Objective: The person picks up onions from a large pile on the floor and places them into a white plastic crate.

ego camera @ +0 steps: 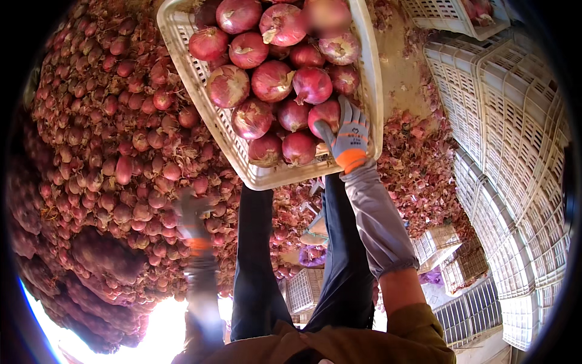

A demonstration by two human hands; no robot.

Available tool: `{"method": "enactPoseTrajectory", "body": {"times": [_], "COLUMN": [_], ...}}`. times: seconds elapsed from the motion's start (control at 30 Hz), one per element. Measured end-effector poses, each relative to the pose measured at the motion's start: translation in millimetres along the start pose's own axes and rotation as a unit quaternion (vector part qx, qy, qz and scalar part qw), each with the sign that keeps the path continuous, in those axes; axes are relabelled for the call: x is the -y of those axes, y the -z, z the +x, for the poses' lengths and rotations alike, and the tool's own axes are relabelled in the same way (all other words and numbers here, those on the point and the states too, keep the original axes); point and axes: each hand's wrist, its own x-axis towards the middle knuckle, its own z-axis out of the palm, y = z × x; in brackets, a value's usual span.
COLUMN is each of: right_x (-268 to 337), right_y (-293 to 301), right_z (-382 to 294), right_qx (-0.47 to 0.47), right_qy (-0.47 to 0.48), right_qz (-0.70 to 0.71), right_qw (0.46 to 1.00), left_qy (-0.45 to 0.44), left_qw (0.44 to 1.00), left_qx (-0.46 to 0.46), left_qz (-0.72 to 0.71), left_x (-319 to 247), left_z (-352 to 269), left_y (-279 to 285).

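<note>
A white plastic crate (273, 178) with perforated sides stands before me, holding many red onions (271, 81). My right hand (348, 129), in a grey glove with an orange cuff, rests inside the crate's near right corner, its thumb and fingers around a red onion (324, 116). Whether it bears that onion's weight cannot be seen. Blurred, my left hand (193, 214) is off the crate's near left side, over the heap of red onions (136, 141). Its fingers look spread, and nothing shows in them.
Stacked white plastic crates (514, 118) line the right side. Loose onion skins (418, 168) cover the floor between them and the crate. Full mesh sacks (109, 255) lie at the lower left. Smaller-looking crates (304, 289) show behind my legs.
</note>
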Motion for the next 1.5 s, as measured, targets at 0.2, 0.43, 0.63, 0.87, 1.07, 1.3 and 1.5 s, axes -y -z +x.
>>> {"method": "enactPoseTrajectory", "body": {"times": [0.2, 0.43, 0.63, 0.87, 1.07, 1.3, 1.5], "right_x": [-1, -81, -192, -163, -86, -121, -204], "right_y": [22, 110, 134, 196, 223, 251, 401], "right_z": [4, -111, -366, -630, -702, -737, -602], "right_qx": [0.018, 0.003, 0.119, -0.001, 0.070, -0.008, -0.302], "right_qy": [0.010, -0.086, -0.409, -0.683, -0.702, -0.670, -0.491], "right_qz": [-0.001, 0.201, 0.399, 0.538, 0.502, 0.572, 0.212], "right_qw": [1.000, 0.976, 0.812, 0.494, 0.501, 0.474, 0.789], "left_qy": [-0.356, -0.301, -0.150, -0.164, -0.183, -0.189, -0.185], "left_qw": [0.795, 0.683, 0.544, 0.549, 0.519, 0.553, 0.553], "left_qx": [0.331, 0.299, 0.318, 0.355, 0.344, 0.343, 0.302], "left_qz": [0.363, 0.595, 0.761, 0.739, 0.761, 0.735, 0.754], "left_x": [-6, 8, -9, -18, -53, -146, -195], "left_z": [-66, -74, -57, -45, -57, -58, -58], "left_y": [-201, -268, -325, -320, -304, -269, -253]}}
